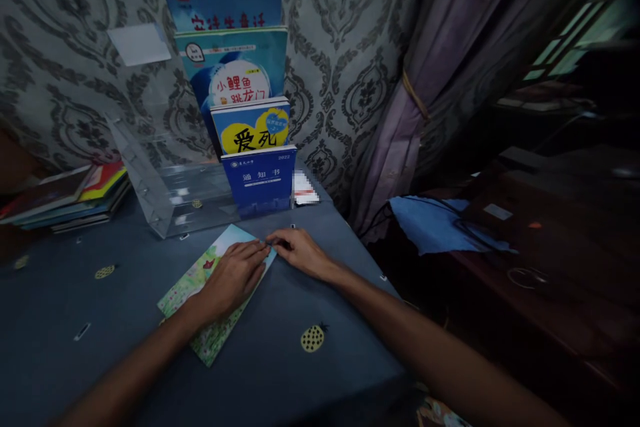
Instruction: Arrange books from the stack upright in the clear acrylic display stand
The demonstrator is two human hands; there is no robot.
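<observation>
Standing books in a shiny clear stand, book pile at left, blue table with pineapples, thin green book slanted on it, left hand flat on top, right hand curled at its corner, can't tell if gripping

Booklet before rack, book stack left, perhaps cloth right

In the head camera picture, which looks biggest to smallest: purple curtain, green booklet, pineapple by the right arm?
1. Purple curtain
2. Green booklet, partly covered by the left hand
3. Pineapple print
</observation>
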